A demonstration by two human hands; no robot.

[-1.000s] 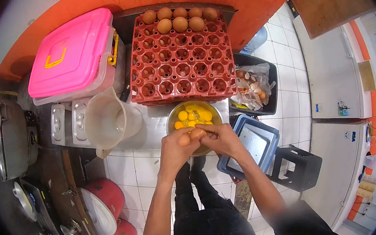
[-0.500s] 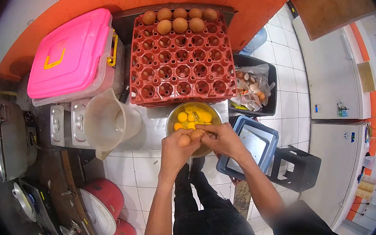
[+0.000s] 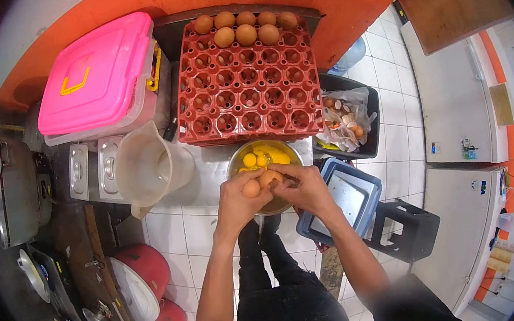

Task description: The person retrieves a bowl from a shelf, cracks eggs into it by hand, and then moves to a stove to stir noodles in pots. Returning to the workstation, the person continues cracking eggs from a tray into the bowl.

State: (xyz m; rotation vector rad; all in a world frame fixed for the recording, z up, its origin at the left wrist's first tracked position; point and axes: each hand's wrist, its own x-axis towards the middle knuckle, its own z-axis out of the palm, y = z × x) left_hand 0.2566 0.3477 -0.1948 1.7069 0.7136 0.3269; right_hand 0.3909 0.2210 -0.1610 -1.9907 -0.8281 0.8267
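Over a metal bowl (image 3: 294, 154) of cracked eggs, with yellow yolks (image 3: 261, 158) showing in it, both my hands are close together. My left hand (image 3: 236, 199) is closed round a whole brown egg (image 3: 250, 189), and its fingertips also press on a second egg (image 3: 269, 177). From the other side, my right hand (image 3: 305, 187) pinches that second egg with fingers and thumb. Part of the second egg's shell is hidden by the fingers. Right behind the bowl stands a stack of red egg trays (image 3: 238, 98), with several brown eggs (image 3: 246, 35) in its far rows.
A clear plastic jug (image 3: 152, 168) stands left of the bowl, before a pink-lidded box (image 3: 98, 77). To the right, a black bin (image 3: 372, 139) holds eggshells (image 3: 345, 118) in a plastic bag. A blue-grey tub (image 3: 368, 208) and a black crate (image 3: 408, 232) are nearer me.
My fingers have shifted around the second egg, which now shows more fully between my hands. My hands stay over the bowl.
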